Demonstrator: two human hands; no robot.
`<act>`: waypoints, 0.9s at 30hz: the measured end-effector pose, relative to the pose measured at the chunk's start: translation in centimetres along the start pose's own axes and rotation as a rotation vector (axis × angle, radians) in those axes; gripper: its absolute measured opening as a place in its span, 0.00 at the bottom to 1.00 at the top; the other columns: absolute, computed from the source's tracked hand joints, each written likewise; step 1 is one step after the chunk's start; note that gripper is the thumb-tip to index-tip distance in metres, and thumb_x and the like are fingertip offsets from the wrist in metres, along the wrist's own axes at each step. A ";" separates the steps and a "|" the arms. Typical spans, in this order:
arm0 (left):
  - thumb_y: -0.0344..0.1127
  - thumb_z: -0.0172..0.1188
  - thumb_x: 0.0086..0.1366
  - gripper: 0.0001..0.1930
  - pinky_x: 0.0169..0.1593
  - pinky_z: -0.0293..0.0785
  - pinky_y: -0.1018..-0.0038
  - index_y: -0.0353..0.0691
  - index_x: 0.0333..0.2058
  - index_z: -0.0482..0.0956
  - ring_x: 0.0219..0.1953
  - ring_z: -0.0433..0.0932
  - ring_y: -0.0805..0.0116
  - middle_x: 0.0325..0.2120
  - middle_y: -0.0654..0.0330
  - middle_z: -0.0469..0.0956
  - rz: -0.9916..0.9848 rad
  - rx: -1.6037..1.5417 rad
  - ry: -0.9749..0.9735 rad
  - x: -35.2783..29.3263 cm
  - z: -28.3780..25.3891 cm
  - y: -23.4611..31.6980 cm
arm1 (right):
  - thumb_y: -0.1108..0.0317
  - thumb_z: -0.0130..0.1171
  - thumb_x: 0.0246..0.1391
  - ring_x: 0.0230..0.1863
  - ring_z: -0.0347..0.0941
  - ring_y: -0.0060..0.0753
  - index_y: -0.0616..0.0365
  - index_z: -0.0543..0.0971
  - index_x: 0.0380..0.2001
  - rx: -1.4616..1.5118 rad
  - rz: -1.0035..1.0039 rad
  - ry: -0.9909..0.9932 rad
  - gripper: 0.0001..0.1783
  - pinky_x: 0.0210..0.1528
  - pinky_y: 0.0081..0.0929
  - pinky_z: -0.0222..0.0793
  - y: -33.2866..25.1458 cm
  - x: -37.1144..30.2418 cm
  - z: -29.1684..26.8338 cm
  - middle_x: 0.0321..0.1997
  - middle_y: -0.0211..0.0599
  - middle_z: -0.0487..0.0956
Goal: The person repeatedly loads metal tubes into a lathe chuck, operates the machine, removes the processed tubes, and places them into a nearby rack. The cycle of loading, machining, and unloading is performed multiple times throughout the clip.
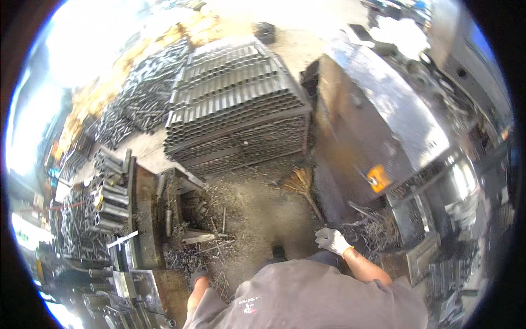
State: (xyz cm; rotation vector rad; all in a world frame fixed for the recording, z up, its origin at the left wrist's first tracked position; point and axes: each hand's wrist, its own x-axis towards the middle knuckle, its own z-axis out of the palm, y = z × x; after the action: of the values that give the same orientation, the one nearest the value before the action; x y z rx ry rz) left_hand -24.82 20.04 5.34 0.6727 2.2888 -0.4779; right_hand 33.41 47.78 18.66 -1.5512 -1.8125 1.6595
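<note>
My right hand point(332, 241), in a white glove with an orange cuff, hangs beside my body at the lower right. Its fingers are loosely bent and slightly apart, and I see nothing in them. Just beyond its fingertips ends the handle of a straw broom point(300, 181), whose bristles spread on the floor; I see no grip on it. My left hand point(199, 273) is low at the left, dark and small next to metal scraps point(183, 263). Its fingers are too unclear to make out.
Ahead stands a rack of stacked metal tubes point(235, 109). A large steel-sided machine point(361, 120) with an orange piece point(378, 179) is at the right. A workbench point(147, 214) and tubes point(112, 203) stand left. Loose rods and shavings litter the floor point(255, 208).
</note>
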 end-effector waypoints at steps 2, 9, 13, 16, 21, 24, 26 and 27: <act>0.59 0.54 0.70 0.28 0.60 0.75 0.53 0.42 0.54 0.85 0.56 0.81 0.45 0.56 0.46 0.81 -0.156 -0.145 -0.002 -0.5 1.0 -7.7 | 0.63 0.64 0.57 0.39 0.88 0.38 0.64 0.83 0.53 -0.122 0.028 -0.114 0.23 0.46 0.34 0.83 -2.4 4.3 1.9 0.43 0.48 0.89; 0.57 0.55 0.70 0.26 0.54 0.77 0.54 0.42 0.48 0.87 0.48 0.84 0.48 0.48 0.47 0.85 -0.259 -0.432 -0.137 -3.0 9.4 -7.8 | 0.62 0.68 0.57 0.41 0.87 0.40 0.65 0.83 0.54 -0.337 -0.073 -0.373 0.25 0.46 0.38 0.83 -9.5 19.9 4.9 0.45 0.49 0.88; 0.56 0.55 0.70 0.24 0.51 0.79 0.54 0.41 0.44 0.88 0.44 0.86 0.49 0.43 0.48 0.87 -0.003 -0.443 -0.172 -0.4 12.4 1.3 | 0.59 0.69 0.54 0.40 0.86 0.45 0.64 0.85 0.52 -0.449 -0.370 -0.495 0.25 0.45 0.40 0.82 -14.3 33.6 7.1 0.44 0.51 0.88; 0.55 0.55 0.69 0.24 0.49 0.80 0.54 0.41 0.42 0.89 0.40 0.87 0.50 0.40 0.48 0.88 0.110 -0.445 -0.143 3.5 11.1 7.4 | 0.55 0.68 0.57 0.49 0.86 0.44 0.61 0.83 0.55 -0.516 -0.351 -0.494 0.26 0.50 0.39 0.82 -21.8 44.1 7.7 0.48 0.51 0.87; 0.56 0.52 0.69 0.27 0.51 0.77 0.52 0.37 0.36 0.89 0.44 0.86 0.44 0.38 0.46 0.88 0.106 -0.629 -0.172 9.8 0.2 13.3 | 0.61 0.61 0.57 0.55 0.84 0.50 0.60 0.81 0.58 -0.749 -0.580 -0.299 0.27 0.59 0.44 0.80 -39.4 58.5 8.7 0.55 0.55 0.85; 0.55 0.52 0.69 0.26 0.52 0.78 0.54 0.37 0.38 0.89 0.42 0.87 0.47 0.36 0.46 0.88 0.251 -0.429 -0.034 11.1 -10.2 17.5 | 0.66 0.57 0.61 0.50 0.86 0.51 0.61 0.76 0.63 -0.801 -0.618 -0.401 0.27 0.56 0.43 0.84 -48.2 65.4 10.5 0.54 0.57 0.85; 0.44 0.55 0.70 0.17 0.55 0.80 0.54 0.42 0.48 0.87 0.52 0.85 0.46 0.52 0.47 0.85 0.086 -0.590 -0.058 11.1 -17.3 21.7 | 0.64 0.56 0.66 0.32 0.84 0.41 0.63 0.77 0.59 -0.858 -0.602 -0.460 0.23 0.34 0.35 0.85 -53.4 70.1 13.4 0.48 0.56 0.86; 0.48 0.57 0.70 0.21 0.54 0.80 0.58 0.39 0.51 0.85 0.48 0.87 0.52 0.48 0.48 0.87 0.019 -0.827 -0.020 10.7 -20.4 23.7 | 0.63 0.52 0.71 0.27 0.80 0.33 0.64 0.78 0.58 -0.922 -0.758 -0.410 0.20 0.30 0.29 0.83 -55.6 72.1 15.4 0.41 0.50 0.86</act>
State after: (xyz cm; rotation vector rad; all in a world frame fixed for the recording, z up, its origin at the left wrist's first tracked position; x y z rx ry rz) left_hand -28.18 52.75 8.45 0.2609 2.1840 0.4650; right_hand -36.78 107.20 26.67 -0.4892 -3.1018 0.8150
